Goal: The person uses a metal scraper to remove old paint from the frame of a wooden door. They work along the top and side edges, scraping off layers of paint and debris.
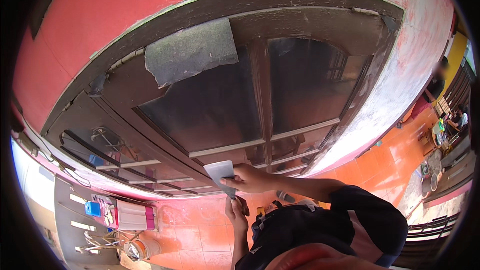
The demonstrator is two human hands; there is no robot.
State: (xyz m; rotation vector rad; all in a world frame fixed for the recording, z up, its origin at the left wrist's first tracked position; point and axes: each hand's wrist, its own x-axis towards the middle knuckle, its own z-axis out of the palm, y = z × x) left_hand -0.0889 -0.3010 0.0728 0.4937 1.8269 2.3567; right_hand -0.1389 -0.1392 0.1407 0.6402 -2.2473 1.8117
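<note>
A wide-bladed putty knife (218,172) stands blade up in front of my chest, between both hands. My left hand (235,212) is wrapped around its dark handle, much of which the fingers hide. My right hand (245,178) pinches the side of the metal blade. Before me is a brown-framed window (262,93) with dark glass panes, set in a pink wall. A torn grey sheet (191,50), apparently sandpaper, hangs over the upper part of the sash. Small dark scraps (98,84) are tucked near the frame's corners.
A white and pink storage box (135,215) with a blue container (92,208) stands lower left. Close by is a bucket (141,249) on the orange tiled floor (187,238). A person (431,86) stands far right, near other people. Loose cables (71,170) hang at the left wall.
</note>
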